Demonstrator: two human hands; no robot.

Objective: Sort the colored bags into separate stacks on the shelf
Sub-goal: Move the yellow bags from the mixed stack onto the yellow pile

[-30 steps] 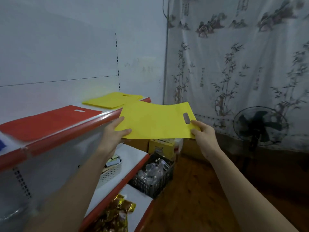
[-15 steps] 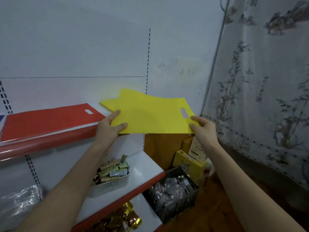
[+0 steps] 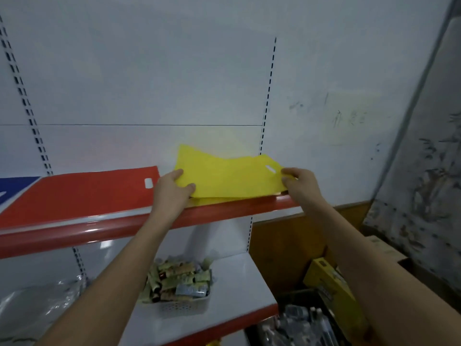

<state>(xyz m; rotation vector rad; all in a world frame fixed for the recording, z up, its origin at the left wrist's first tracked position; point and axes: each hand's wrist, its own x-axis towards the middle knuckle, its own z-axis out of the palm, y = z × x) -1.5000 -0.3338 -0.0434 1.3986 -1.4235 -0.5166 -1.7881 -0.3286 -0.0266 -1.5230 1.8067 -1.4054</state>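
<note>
Fingers [image 3: 185,188] of the left hand [image 3: 172,193] pinch the near left corner of the yellow bag [image 3: 229,178], thumb on top and the other fingers curled beneath the edge. The right hand [image 3: 300,184] pinches the bag's right edge just beside its cut-out handle slot [image 3: 270,169], fingertips bent onto the fabric.

Head view, top shelf [image 3: 99,227]: the yellow bag is held low over the right end of the shelf, its far left corner lifted against the white back panel [image 3: 174,83]. A second yellow layer [image 3: 212,200] shows under its near edge, lying on the shelf; whether the held bag touches it cannot be told. Just left of the yellow bag a red bag [image 3: 82,193] lies flat on the shelf, its handle slot toward the left hand. At the far left edge a blue bag [image 3: 15,187] lies beside the red one, only partly in frame.

Head view, lower shelf [image 3: 237,283]: a white perforated basket [image 3: 179,304] holds small wrapped packets. Clear plastic wrapping [image 3: 37,305] sits at the left.

Head view, floor level to the right: a dark crate [image 3: 299,323] with bottles and a yellow carton [image 3: 331,285] stand beside a wooden panel [image 3: 282,245]. A patterned curtain [image 3: 424,171] hangs at the far right.
</note>
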